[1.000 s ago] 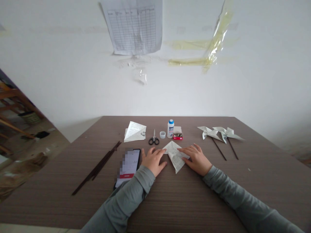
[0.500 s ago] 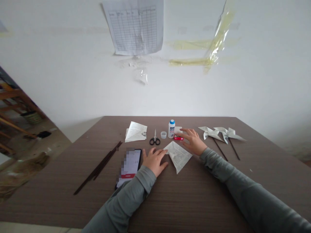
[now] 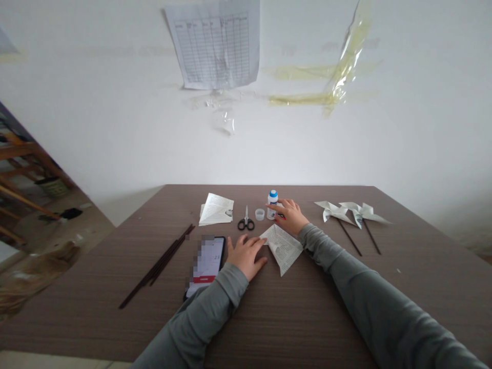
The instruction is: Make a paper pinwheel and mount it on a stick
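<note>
My left hand lies with spread fingers, its fingertips on the left corner of a printed paper piece with one corner folded in. My right hand reaches over beside the white glue bottle with a blue cap. Its fingers are apart, and one finger crosses the front of the bottle; whether it touches is unclear. The small red box seen beside the bottle is mostly covered by this hand. Left of the bottle are a small clear cup and black-handled scissors.
Folded paper sheets lie at the back left. A phone rests beside my left forearm, with dark sticks farther left. Two paper pinwheels on sticks lie at the right. The white wall stands behind the table.
My right hand has moved left from above the red box to the glue bottle, now covering most of the box. My left hand stays on the paper.
</note>
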The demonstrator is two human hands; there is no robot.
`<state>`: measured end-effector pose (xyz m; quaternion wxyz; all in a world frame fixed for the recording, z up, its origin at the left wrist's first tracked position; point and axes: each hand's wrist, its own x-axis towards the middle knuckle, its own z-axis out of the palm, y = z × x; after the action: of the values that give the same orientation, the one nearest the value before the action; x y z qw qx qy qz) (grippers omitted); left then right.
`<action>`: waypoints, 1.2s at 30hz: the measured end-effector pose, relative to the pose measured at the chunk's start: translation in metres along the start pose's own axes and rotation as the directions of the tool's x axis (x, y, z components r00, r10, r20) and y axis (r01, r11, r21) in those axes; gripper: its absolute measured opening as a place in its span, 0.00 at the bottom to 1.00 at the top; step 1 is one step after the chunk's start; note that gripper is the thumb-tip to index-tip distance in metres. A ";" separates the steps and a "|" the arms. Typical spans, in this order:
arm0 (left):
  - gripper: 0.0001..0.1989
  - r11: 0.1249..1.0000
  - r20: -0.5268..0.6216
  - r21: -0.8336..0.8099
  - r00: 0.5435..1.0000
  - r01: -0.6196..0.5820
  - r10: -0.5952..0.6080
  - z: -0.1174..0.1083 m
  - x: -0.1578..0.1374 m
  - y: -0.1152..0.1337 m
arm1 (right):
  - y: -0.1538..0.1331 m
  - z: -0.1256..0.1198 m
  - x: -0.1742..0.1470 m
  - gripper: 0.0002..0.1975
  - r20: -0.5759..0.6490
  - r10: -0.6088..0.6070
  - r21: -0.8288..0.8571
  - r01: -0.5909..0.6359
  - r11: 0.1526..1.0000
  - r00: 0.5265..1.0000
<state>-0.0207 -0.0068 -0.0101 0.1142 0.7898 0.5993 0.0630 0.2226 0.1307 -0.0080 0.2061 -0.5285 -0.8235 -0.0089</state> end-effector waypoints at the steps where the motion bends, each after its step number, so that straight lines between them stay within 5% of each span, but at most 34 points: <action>1: 0.35 1.000 -0.001 -0.003 1.000 0.000 0.000 0.000 0.000 0.000 | 0.000 -0.001 0.000 0.37 0.000 -0.008 0.006 0.008 1.000 1.000; 14: 0.32 1.000 -0.037 -0.028 0.999 -0.003 0.002 -0.006 -0.004 0.009 | 0.008 -0.015 -0.001 0.41 -0.165 -0.020 0.096 0.037 0.995 0.986; 22: 0.27 0.993 -0.065 -0.118 0.998 -0.024 0.017 -0.018 -0.013 0.030 | 0.022 -0.024 -0.042 0.42 -0.264 -0.026 0.059 0.043 0.997 0.964; 36: 0.19 0.994 -0.118 -0.094 0.992 -0.064 0.053 0.006 -0.004 0.021 | 0.038 -0.018 -0.095 0.39 -0.309 0.023 0.104 0.009 0.995 0.951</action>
<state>-0.0010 -0.0171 -0.0109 0.1159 0.7955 0.5778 0.1412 0.2952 0.0608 -0.0327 0.3601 -0.5119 -0.7784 -0.0480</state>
